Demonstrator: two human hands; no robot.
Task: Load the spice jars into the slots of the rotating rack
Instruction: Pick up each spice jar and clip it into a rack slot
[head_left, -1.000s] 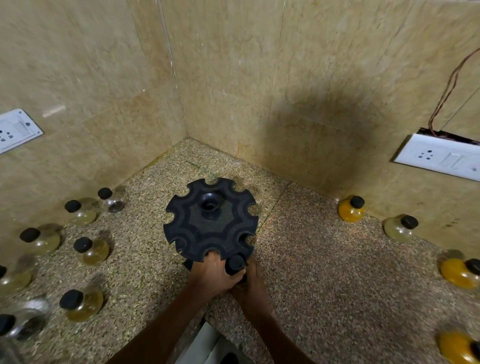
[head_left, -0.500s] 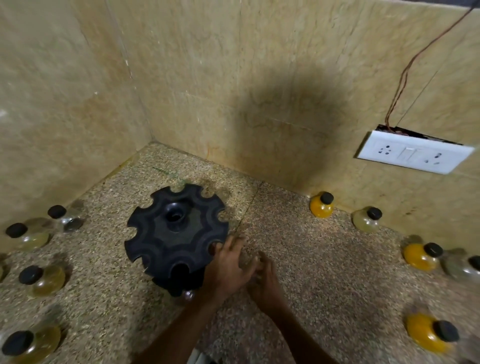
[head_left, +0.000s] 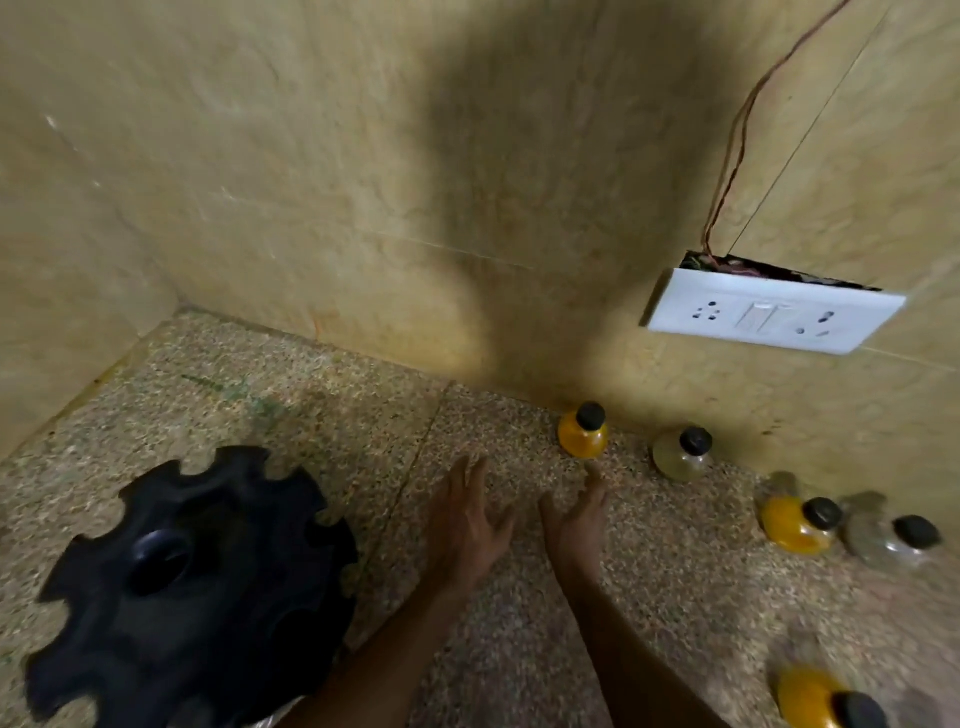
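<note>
The black notched rotating rack (head_left: 192, 587) stands at the lower left on the speckled counter. Both my hands are out over the counter to its right with straight, spread fingers and hold nothing: my left hand (head_left: 467, 525) and my right hand (head_left: 576, 519). Just beyond my right fingertips stands an orange spice jar (head_left: 583, 432) with a black cap, against the wall. A pale jar (head_left: 680, 454) stands to its right. Further right are another orange jar (head_left: 797, 522) and a clear jar (head_left: 893, 543). One more orange jar (head_left: 826, 701) sits at the bottom right.
Tiled walls meet in a corner behind the rack. A white switch-and-socket plate (head_left: 769, 312) hangs loose from the right wall, with thin wires (head_left: 737, 135) running up from it. The view is blurred by motion.
The view has swung right, so the rack and left-hand jars slid left or out of frame. Both hands left the rack's front edge and moved right toward the jars along the wall, fingers now spread.
</note>
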